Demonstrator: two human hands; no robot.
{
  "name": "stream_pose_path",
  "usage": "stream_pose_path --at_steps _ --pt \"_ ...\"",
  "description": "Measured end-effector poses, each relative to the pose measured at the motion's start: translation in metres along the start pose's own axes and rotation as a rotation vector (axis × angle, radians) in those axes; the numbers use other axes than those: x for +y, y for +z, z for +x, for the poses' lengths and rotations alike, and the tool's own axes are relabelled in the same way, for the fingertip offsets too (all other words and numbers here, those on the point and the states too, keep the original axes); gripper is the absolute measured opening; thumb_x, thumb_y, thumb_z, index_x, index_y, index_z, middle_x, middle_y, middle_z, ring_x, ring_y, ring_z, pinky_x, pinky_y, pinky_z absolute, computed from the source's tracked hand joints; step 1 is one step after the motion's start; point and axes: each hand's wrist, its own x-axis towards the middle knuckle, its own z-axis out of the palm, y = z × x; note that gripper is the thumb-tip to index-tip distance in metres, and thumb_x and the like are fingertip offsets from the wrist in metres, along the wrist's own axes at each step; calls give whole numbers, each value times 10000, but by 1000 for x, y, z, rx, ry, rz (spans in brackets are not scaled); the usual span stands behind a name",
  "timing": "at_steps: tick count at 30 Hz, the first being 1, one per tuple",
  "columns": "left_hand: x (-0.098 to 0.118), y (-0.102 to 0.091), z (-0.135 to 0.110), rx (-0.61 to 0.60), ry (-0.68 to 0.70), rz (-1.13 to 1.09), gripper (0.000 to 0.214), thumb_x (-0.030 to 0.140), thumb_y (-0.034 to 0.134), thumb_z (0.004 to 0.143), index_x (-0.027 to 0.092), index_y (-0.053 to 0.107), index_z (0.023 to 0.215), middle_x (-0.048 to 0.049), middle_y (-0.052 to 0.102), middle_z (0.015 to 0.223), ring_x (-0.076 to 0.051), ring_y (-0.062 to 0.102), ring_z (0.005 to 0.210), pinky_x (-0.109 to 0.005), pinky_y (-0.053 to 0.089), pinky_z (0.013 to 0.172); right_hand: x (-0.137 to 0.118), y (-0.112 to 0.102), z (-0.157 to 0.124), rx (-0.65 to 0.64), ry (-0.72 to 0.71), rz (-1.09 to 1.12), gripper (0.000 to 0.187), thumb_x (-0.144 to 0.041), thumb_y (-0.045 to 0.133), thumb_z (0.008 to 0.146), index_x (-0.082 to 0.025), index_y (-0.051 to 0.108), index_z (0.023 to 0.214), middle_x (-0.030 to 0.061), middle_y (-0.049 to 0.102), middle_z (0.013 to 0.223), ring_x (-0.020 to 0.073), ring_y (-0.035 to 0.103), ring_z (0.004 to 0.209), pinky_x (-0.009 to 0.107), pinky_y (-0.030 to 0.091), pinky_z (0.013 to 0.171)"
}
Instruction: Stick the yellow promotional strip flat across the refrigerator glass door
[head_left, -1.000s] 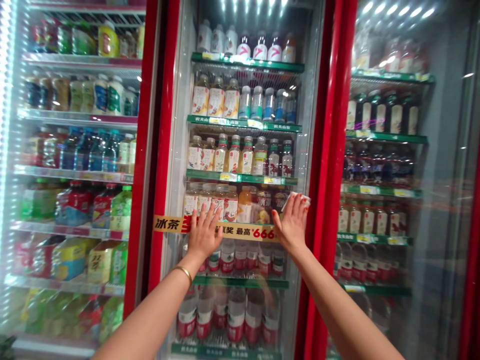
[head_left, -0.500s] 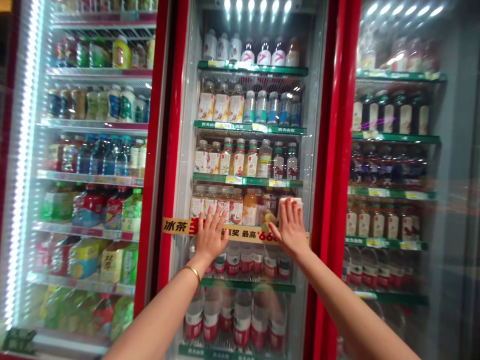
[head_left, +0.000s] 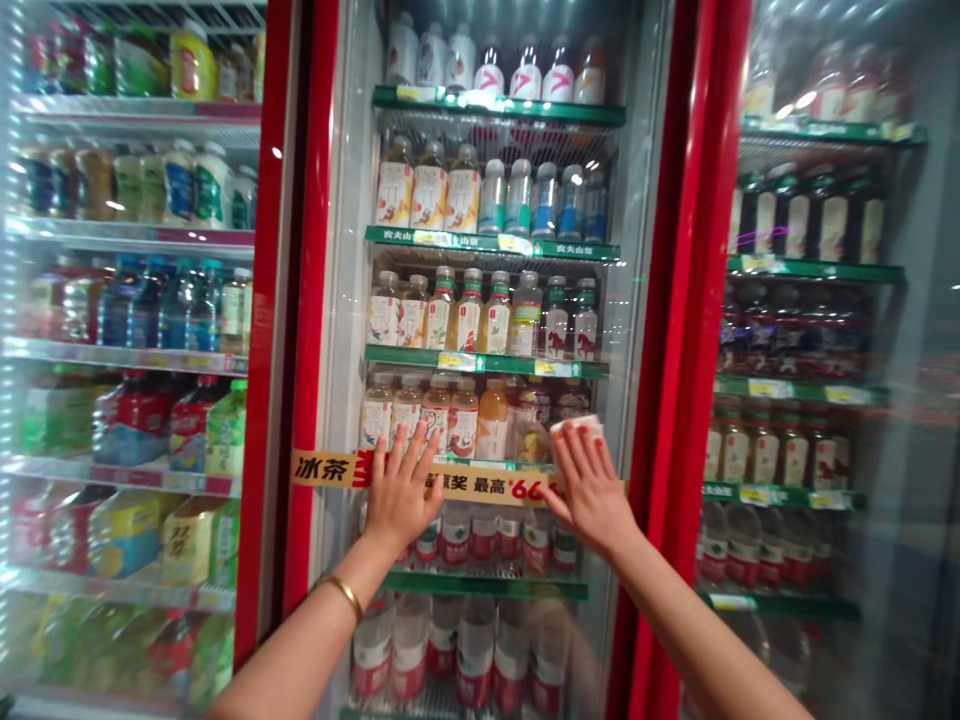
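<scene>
My left hand [head_left: 401, 500] lies flat with fingers spread on the glass door [head_left: 600, 330] of the middle drinks cooler. Its fingers cover part of a yellow printed strip [head_left: 480, 487] that runs across the door. A gold bangle [head_left: 343, 597] circles my left wrist. My right hand [head_left: 592, 490] presses a folded white tissue [head_left: 579, 427] against the same glass, near the strip's right end. The tissue sticks out above the fingertips; the palm hides the rest. Behind the glass, close to my hands, stand juice bottles [head_left: 493, 420] on a shelf.
Red door frames [head_left: 311, 300] border the middle cooler on both sides. The left cooler holds several shelves of drink packs [head_left: 131, 415]. Another glass-fronted cooler on the right holds dark bottles [head_left: 832, 228]. Bottles with red labels [head_left: 475, 650] fill the lower shelves in the middle.
The view has shifted slightly and the middle cooler looks a little larger. Both hands are still against the glass, slightly lower against the strip; the tissue stays under my right hand.
</scene>
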Motion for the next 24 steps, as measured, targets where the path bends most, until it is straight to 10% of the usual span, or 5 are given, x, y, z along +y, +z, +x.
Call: stream_pose_path --at_steps 5,10,13,19,24 --pt "0 1 -2 -24 -10 5 866 350 587 1000 300 162 1753 -33 215 1817 -282 108 1719 -562 51 1417 -5 22 30 29 468 -31 951 -591 427 1081 -83 -38 1737 179 -68 1825 362 -76 1706 673 190 1355" --pt "-1 0 -2 -34 -7 -2 868 338 593 1001 308 161 1753 -24 188 1824 -295 114 1718 -574 50 1417 -89 30 -39 -45 -4 84 966 -665 532 1014 -138 186 1746 93 179 1820 301 72 1712 493 204 1395" --pt "0 -1 -2 -52 -17 -3 901 335 602 991 321 126 1756 -18 174 1826 -312 122 1716 -589 59 1418 -88 25 -67 -49 -98 93 885 -612 528 1034 -197 209 1748 29 217 1812 241 97 1711 431 204 1395" --pt "1 1 -3 -49 -30 32 914 360 608 982 330 124 1757 -17 209 1819 -306 150 1712 -568 74 1423 -61 32 -1 37 495 27 935 -538 445 1075 -124 -62 1743 173 -54 1820 404 -20 1701 728 212 1331" --pt "-1 2 -4 -18 -20 37 883 377 595 990 330 155 1754 -14 239 1814 -294 172 1710 -554 82 1423 -114 39 -29 9 -21 12 1018 -722 503 976 -151 176 1753 68 284 1793 285 64 1713 462 66 1421"
